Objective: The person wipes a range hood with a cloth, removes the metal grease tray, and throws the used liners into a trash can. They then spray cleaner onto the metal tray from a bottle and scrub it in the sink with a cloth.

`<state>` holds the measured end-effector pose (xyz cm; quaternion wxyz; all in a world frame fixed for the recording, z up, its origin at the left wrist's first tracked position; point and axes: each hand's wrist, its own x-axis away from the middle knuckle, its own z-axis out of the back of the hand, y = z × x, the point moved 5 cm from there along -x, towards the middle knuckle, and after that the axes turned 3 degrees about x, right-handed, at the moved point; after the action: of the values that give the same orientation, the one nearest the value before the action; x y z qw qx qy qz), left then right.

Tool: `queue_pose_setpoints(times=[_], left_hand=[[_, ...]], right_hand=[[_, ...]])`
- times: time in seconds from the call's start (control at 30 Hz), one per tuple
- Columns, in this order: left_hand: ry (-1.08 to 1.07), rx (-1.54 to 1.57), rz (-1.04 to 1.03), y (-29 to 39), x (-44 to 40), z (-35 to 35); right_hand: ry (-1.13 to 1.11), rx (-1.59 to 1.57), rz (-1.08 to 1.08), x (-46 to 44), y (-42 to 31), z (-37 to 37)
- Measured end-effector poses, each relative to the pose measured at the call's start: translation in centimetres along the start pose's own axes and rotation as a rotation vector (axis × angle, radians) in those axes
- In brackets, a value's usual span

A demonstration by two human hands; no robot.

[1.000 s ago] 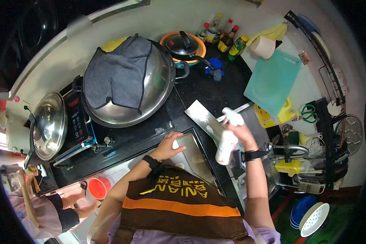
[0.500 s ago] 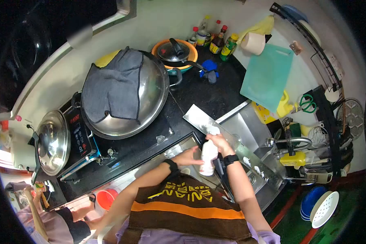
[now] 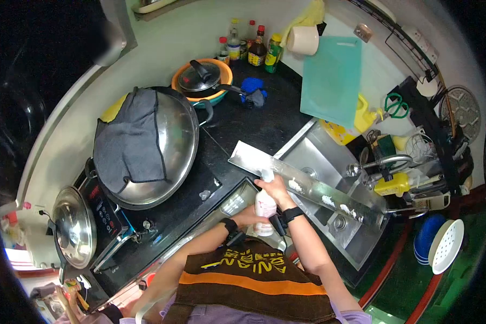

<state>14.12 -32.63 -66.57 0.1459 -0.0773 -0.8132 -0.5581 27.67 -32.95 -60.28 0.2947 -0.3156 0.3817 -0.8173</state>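
The white spray bottle [image 3: 265,208] is held in front of the apron [image 3: 254,263], over the near edge of the black counter [image 3: 275,127]. The right hand [image 3: 276,190] is curled closed around its upper part, below the spray head. The left hand [image 3: 247,217] is partly closed and supports the lower part from the side.

In my judgement, the bottle could slip if the fingers are wet or soapy, and then it could drop into what looks like an open drawer [image 3: 247,189] under the hands. An accidental press on the trigger could also send spray somewhere unwanted; which way the nozzle points, I cannot tell.

The long metal strip [image 3: 310,191] lies across the steel sink [image 3: 325,153], so a knock from the right forearm may make it tip or slide. The white foam [image 3: 328,200] on it could then run down into the basin.

The faucet [image 3: 390,160] stands close beyond the strip and limits the room on that side. On the left, the large wok lid [image 3: 175,127] with a grey cloth [image 3: 128,141] over it takes much of the counter.
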Motion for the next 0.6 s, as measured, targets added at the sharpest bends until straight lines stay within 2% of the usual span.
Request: queue_pose_setpoints(times=[0.1, 0.17, 0.3, 0.37, 0.5, 0.53, 0.6], left_hand=[[-0.029, 0.025, 0.065, 0.3, 0.3, -0.3], [-0.076, -0.017, 0.117, 1.2, 0.5, -0.5], [-0.141, -0.037, 0.148, 1.4, 0.0, -1.7], [-0.191, 0.02, 0.119, 1.8, -0.4, -2.8], [-0.329, 0.021, 0.149, 1.8, -2.2, -4.0], [-0.375, -0.032, 0.17, 1.2, -2.5, -4.4], [-0.439, -0.094, 0.201, 1.2, -3.1, -5.5]], right_hand=[[-0.019, -0.157, 0.03, -0.1, 0.9, -0.5], [0.037, -0.215, -0.047, 0.4, 1.4, 0.0], [0.133, -0.175, -0.088, 2.1, 2.1, 1.7], [0.117, -0.432, -0.125, 2.7, 3.4, 2.2], [0.223, -0.373, -0.291, 4.5, 5.5, 4.3], [0.238, -0.379, -0.299, 4.9, 6.5, 4.4], [0.354, -0.6, -0.141, 5.5, 6.9, 5.5]])
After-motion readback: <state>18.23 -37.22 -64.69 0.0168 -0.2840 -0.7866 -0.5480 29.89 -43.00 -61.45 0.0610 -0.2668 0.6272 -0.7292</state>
